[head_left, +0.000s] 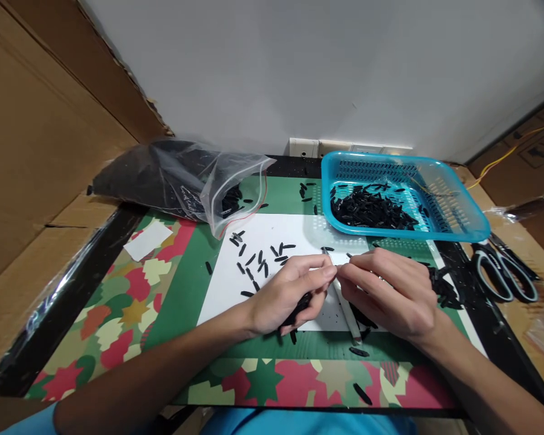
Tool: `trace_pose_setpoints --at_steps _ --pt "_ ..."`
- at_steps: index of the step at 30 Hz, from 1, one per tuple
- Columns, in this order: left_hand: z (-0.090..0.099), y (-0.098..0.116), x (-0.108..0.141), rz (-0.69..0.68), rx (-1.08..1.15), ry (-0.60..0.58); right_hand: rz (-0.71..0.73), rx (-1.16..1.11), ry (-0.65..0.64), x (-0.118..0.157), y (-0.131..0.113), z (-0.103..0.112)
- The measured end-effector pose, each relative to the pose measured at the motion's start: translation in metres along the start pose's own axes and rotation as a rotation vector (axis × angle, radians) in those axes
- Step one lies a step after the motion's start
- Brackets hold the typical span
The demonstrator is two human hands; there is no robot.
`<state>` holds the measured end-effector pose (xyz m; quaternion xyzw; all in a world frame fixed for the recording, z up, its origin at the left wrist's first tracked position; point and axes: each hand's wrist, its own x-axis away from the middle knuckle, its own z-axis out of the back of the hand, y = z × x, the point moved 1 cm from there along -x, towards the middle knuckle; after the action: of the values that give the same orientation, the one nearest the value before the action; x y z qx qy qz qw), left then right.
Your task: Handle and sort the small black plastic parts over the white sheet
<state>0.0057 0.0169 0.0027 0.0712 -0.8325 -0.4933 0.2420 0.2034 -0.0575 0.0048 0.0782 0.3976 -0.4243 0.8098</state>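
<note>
My left hand [294, 290] is curled over the white sheet [226, 302], with several small black strips [301, 305] held in its palm. Its thumb and forefinger meet the fingertips of my right hand [390, 290], which are pinched together; whatever lies between them is too small to make out. Beneath the hands lies a slim white pen-like stick [347, 311], partly covered. Loose black strips [260, 263] are scattered on the sheet left of my hands. More of them lie under and beside my right hand.
A blue plastic basket [408, 229] with a heap of black strips stands at the back right. At the back left lies an open zip bag [163, 175] of black pieces. Scissors [503, 275] rest at the right edge, and a white paper scrap [148, 240] at the left.
</note>
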Motion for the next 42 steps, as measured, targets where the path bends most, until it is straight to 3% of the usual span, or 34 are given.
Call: trace_pose_setpoints --at_steps 3,6,9,11,16,20,42 --pt "0.0003 -0.0011 0.0004 -0.021 -0.007 0.009 -0.009 -0.016 0.025 -0.0013 -0.0002 -0.0023" --pt "0.0009 -0.0007 0.0008 -0.06 0.003 0.026 -0.141 -0.086 0.067 -0.0044 -0.0003 -0.0015" --pt "0.0003 0.001 0.0025 -0.071 0.021 0.009 -0.32 -0.263 0.012 -0.0074 0.0016 0.001" --pt "-0.0007 0.0022 0.004 -0.064 0.034 -0.011 -0.364 -0.395 -0.045 -0.0082 0.0031 0.0018" --pt "-0.0011 0.003 0.005 -0.095 0.069 0.004 -0.415 -0.554 -0.009 -0.0069 0.0052 -0.0012" --pt "0.0008 0.0015 0.003 -0.108 0.093 0.014 -0.437 -0.518 0.043 -0.0062 0.0042 -0.0031" --pt "0.0025 -0.004 -0.0009 -0.174 0.1 0.046 -0.515 -0.549 0.053 -0.007 0.0042 -0.0024"
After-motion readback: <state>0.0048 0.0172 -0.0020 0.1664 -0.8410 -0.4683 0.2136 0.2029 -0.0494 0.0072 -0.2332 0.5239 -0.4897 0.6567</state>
